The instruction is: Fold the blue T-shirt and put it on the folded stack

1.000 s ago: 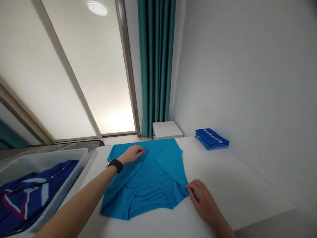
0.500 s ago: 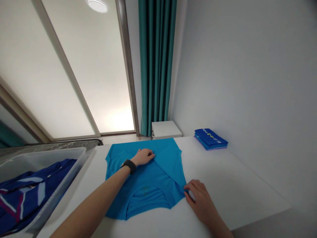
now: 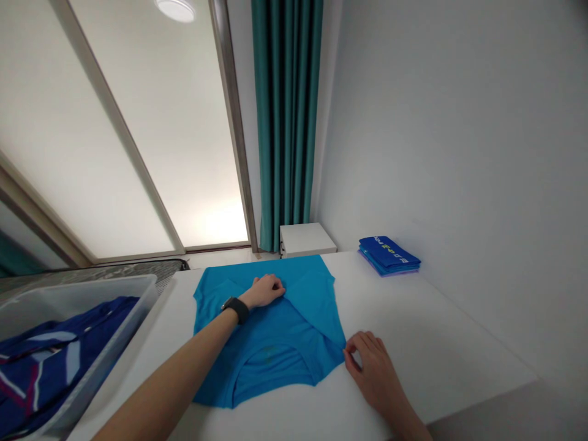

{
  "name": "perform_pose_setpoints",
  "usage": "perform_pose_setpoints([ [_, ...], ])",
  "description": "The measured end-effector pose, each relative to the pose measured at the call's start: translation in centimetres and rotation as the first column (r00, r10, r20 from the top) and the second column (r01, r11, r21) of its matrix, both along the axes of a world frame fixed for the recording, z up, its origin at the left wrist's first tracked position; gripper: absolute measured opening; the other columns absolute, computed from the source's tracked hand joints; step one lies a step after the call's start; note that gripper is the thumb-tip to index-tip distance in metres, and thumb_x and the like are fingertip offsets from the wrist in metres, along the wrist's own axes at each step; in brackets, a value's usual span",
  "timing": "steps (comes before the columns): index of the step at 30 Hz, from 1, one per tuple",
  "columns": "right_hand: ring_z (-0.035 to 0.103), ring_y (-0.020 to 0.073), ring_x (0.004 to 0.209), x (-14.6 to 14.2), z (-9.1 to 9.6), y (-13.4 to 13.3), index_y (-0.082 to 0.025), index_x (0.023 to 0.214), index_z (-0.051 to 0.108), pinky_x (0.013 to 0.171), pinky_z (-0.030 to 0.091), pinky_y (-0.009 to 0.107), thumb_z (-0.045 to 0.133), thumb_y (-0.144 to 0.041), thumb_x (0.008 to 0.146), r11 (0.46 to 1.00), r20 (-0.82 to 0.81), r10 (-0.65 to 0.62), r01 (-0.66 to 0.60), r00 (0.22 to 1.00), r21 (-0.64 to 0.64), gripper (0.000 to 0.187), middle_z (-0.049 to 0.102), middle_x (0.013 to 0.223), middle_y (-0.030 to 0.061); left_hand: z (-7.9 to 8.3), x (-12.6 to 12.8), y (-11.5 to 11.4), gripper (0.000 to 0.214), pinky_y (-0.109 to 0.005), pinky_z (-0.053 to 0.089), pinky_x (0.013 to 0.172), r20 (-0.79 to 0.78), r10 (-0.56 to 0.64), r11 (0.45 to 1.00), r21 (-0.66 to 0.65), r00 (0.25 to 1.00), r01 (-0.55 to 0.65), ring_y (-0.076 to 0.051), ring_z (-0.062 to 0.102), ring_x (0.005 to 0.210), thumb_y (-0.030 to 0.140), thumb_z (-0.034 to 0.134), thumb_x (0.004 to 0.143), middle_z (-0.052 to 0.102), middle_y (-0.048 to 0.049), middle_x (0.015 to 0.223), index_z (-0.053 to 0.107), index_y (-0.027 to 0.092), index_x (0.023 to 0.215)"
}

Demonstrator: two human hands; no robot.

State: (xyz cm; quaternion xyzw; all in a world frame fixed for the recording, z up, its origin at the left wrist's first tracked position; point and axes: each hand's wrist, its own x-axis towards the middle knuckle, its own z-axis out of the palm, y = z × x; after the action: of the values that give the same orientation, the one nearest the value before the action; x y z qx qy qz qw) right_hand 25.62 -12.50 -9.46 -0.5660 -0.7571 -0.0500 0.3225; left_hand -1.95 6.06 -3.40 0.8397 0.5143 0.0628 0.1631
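A bright blue T-shirt (image 3: 271, 327) lies on the white table, its neckline toward me and one sleeve folded inward over the body. My left hand (image 3: 265, 290), with a dark watch on the wrist, rests on the upper middle of the shirt. Its fingers are closed in a pinch at the folded sleeve's edge. At the shirt's right corner, my right hand (image 3: 370, 367) pinches the fabric between thumb and forefinger. The exact grip of the left fingertips is partly hidden.
Left of the table stands a translucent plastic bin (image 3: 149, 288) holding dark blue clothing (image 3: 59, 355). A stack of folded blue garments (image 3: 389, 254) sits at the back right, near the wall. Behind the table are a white cabinet (image 3: 307, 239) and a green curtain (image 3: 289, 122).
My right hand has drawn the shirt's right corner slightly outward to the right. My left hand stays in place on the shirt. The whole view has shifted a little.
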Motion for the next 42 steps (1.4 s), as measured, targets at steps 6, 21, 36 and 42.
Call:
perform_pose_setpoints([
  [6,0.055,0.0203,0.076,-0.1,0.5,0.0,-0.023,0.081,0.052,0.073,0.036,0.034,0.051,-0.016,0.09,1.0,0.03,-0.008,0.008,1.0,0.015,0.012,0.059,0.079,0.0014,-0.5,-0.1,-0.5,0.025,-0.044,0.039,0.092,0.0,-0.003,0.999,0.038,1.0,0.003,-0.027,0.054,0.105,0.039,0.05,0.088,0.064,-0.0067,0.105,0.068,0.021,0.084],
  [21,0.052,0.0217,0.075,0.0,0.3,-0.1,-0.023,0.075,0.045,0.073,0.034,0.035,0.048,-0.008,0.081,0.995,0.094,-0.085,0.08,0.992,0.051,0.017,0.056,0.075,0.002,-0.3,-0.1,-1.1,0.02,-0.046,0.037,0.094,-0.04,-0.087,0.992,0.088,0.995,0.09,-0.027,0.052,0.105,0.037,0.053,0.086,0.061,-0.0079,0.107,0.067,0.022,0.085],
  [36,0.051,0.0227,0.077,0.0,0.4,-0.3,-0.023,0.076,0.045,0.073,0.035,0.037,0.049,-0.007,0.078,0.994,0.074,-0.108,0.105,0.991,0.038,0.017,0.056,0.076,0.0024,0.4,-2.5,-2.3,0.018,-0.042,0.037,0.093,-0.043,-0.032,0.989,0.143,0.999,0.038,-0.024,0.057,0.101,0.028,0.047,0.09,0.066,-0.0054,0.101,0.065,0.023,0.091],
  [42,0.055,0.022,0.082,0.2,0.4,-0.3,-0.023,0.087,0.05,0.077,0.038,0.036,0.043,-0.002,0.075,1.0,-0.014,-0.014,0.014,1.0,-0.016,0.025,0.06,0.085,0.003,2.6,-5.1,-2.1,0.023,-0.032,0.043,0.09,0.038,-0.129,0.99,0.06,0.991,0.126,-0.021,0.061,0.099,0.032,0.045,0.092,0.068,-0.0048,0.106,0.065,0.022,0.098],
])
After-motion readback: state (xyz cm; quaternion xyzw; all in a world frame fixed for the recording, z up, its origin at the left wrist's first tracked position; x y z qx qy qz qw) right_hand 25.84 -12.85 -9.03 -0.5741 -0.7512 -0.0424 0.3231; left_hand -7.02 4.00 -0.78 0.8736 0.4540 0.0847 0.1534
